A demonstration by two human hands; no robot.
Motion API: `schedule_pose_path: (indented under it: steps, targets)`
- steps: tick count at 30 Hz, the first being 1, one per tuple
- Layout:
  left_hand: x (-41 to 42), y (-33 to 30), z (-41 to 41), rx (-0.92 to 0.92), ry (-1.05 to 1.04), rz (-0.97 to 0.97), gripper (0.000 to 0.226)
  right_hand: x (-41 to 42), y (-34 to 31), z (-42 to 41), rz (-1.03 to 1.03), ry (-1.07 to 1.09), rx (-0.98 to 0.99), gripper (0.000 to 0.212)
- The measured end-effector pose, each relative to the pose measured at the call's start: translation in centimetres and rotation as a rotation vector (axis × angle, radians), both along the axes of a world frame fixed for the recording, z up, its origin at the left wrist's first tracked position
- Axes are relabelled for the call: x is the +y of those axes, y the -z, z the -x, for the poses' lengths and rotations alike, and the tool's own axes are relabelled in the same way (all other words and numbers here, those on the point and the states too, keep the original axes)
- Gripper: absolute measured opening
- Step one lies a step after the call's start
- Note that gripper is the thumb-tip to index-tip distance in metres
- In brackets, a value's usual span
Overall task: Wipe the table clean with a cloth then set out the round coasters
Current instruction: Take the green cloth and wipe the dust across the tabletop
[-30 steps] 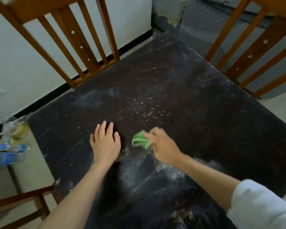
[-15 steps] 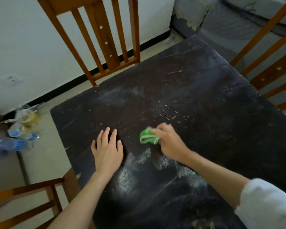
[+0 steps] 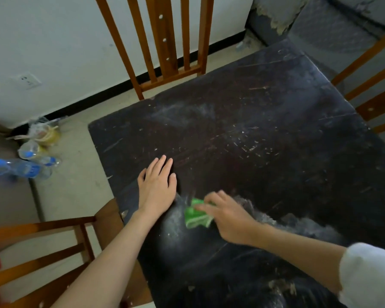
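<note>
A dark, scratched table (image 3: 265, 134) fills most of the view, its top marked with pale dusty smears near the front edge and scattered light flecks toward the middle. Wooden slat-backed chairs stand around it: one at the far edge (image 3: 165, 41), one at the right (image 3: 373, 85), one at the near left (image 3: 42, 247). On the floor by the white wall lies a cluster of plastic bottles (image 3: 25, 167) and clear packaging. The left hand (image 3: 157, 187) lies flat on the tabletop, palm down, fingers spread slightly, holding nothing. The right hand (image 3: 227, 216), its arm ending in a white sleeve (image 3: 369, 276), presses a crumpled green cloth (image 3: 197, 216) against the table, fingers closed over the cloth's right side. The cloth rests on the dusty patch, just beside the left wrist. No coasters are visible.
</note>
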State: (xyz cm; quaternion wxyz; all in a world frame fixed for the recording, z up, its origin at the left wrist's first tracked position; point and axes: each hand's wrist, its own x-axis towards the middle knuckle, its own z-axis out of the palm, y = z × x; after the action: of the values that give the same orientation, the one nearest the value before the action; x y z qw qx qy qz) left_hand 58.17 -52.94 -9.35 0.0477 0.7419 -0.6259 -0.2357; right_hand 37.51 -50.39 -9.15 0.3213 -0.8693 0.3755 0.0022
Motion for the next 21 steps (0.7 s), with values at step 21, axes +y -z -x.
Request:
schedule_pose_path:
  steps: [21]
  targets:
    - [7.7,0.0,-7.2,0.003,-0.245,-0.071,0.051,-1.9,-2.6,-6.2,-0.087,-0.120,-0.057,0.054]
